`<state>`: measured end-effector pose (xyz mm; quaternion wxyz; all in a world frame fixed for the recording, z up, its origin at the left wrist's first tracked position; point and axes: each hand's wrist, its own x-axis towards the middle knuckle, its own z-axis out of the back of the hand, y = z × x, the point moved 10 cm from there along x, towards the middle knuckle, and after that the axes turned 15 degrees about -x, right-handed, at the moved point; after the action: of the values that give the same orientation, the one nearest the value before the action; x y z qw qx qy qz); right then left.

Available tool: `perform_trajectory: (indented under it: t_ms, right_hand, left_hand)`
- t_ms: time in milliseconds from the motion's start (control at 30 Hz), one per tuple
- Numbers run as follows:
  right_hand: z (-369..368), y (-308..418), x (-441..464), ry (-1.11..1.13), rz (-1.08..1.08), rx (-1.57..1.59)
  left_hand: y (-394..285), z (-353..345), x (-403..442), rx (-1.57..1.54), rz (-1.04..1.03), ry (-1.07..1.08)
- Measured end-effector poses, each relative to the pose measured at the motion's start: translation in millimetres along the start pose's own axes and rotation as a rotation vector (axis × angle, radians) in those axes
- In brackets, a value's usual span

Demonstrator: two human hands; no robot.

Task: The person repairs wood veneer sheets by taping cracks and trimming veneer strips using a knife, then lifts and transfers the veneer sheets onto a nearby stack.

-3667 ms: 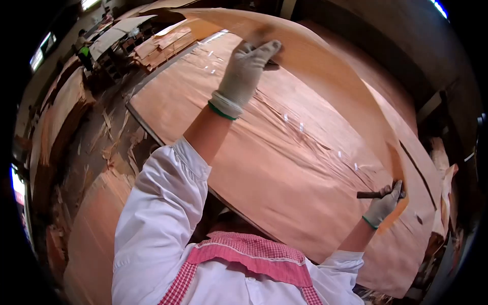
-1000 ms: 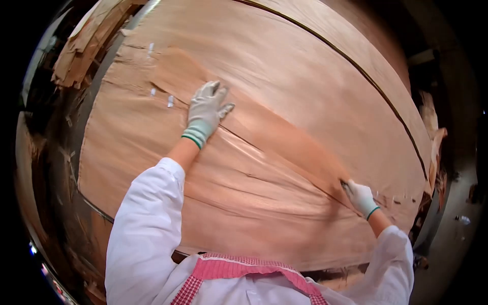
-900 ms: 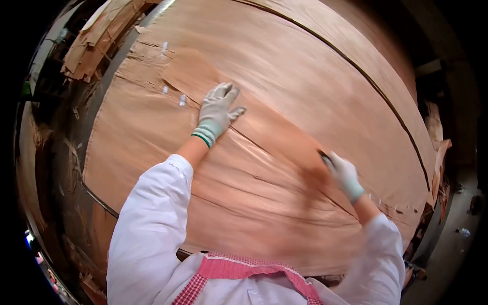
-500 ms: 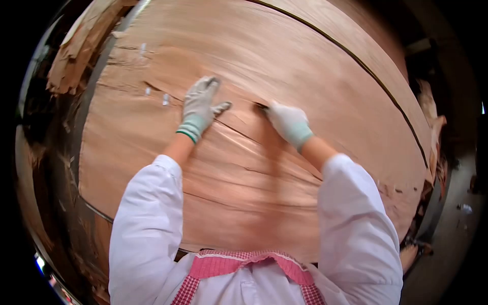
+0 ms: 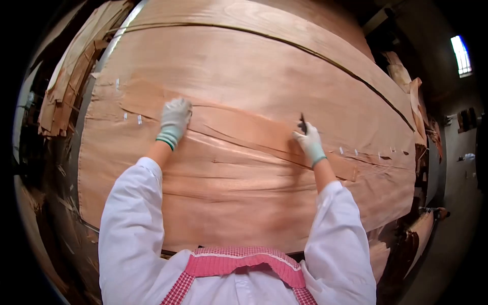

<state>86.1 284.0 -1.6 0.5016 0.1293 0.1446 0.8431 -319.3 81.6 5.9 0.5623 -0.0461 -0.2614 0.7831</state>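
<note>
A large sheet of thin tan wood veneer [image 5: 244,213] lies in front of me, wrinkled along its middle. Across it runs a narrower, darker orange veneer strip [image 5: 254,129], with a thin curved line along it. My left hand [image 5: 175,121], in a pale glove, is closed at the strip's left part; whatever is between its fingers is hidden. My right hand [image 5: 311,145], also gloved, grips a small dark tool [image 5: 303,123], pointing up, above the strip's right part. Small white tape pieces [image 5: 139,119] sit on the sheet near both ends.
Stacked torn veneer [image 5: 68,86] stands at the upper left. A long dark gap [image 5: 325,55] curves across the far side of the veneer. More veneer scraps [image 5: 417,112] hang at the right edge. Beyond lies a grey floor [image 5: 460,168] with small litter.
My left hand, earlier spread flat on the strip, has its fingers drawn together. My right hand, lately close to the left one, has moved away to the right with the tool. The view has shifted.
</note>
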Motion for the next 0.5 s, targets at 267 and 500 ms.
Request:
perform_trajectory:
  t_ms: [267, 500]
  right_hand:
    - [-6, 23, -4, 0.141, -0.141, -0.257]
    - [119, 127, -110, -0.33, 0.09, -0.351]
  left_hand:
    - [-30, -22, -38, 0.101, -0.086, -0.228]
    - [-4, -40, -41, 0.266, -0.037, -0.208]
